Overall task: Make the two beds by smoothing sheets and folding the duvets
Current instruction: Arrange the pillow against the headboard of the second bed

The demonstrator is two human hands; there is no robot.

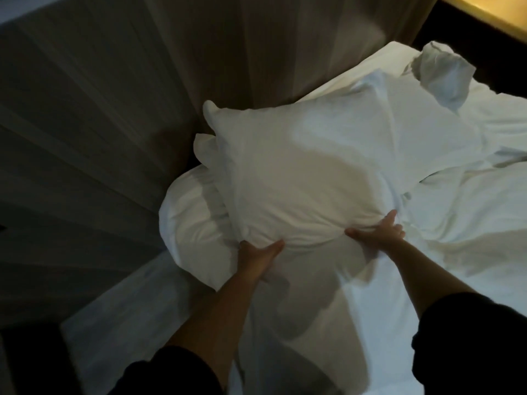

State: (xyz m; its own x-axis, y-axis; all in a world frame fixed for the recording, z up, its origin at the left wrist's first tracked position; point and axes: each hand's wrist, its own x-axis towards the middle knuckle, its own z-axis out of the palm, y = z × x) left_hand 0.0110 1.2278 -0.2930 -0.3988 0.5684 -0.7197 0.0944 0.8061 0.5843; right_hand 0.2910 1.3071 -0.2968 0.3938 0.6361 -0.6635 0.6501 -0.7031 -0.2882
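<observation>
A large white pillow (308, 163) is held up over the bed by its near edge. My left hand (261, 253) grips the near left part of it, thumb on top and fingers hidden beneath. My right hand (379, 230) grips the near right part, bunching the fabric. Under and left of it lies a second white pillow (185, 220). The white sheet (336, 323) covers the mattress below my arms. A crumpled white duvet (470, 212) lies to the right, with another rumpled white piece (439, 72) at the far end.
A beige padded headboard or curtain wall (99, 109) stands close along the left of the bed. The mattress side (119, 317) drops to a dark floor at the lower left. A warm-lit surface (496, 12) shows at the top right.
</observation>
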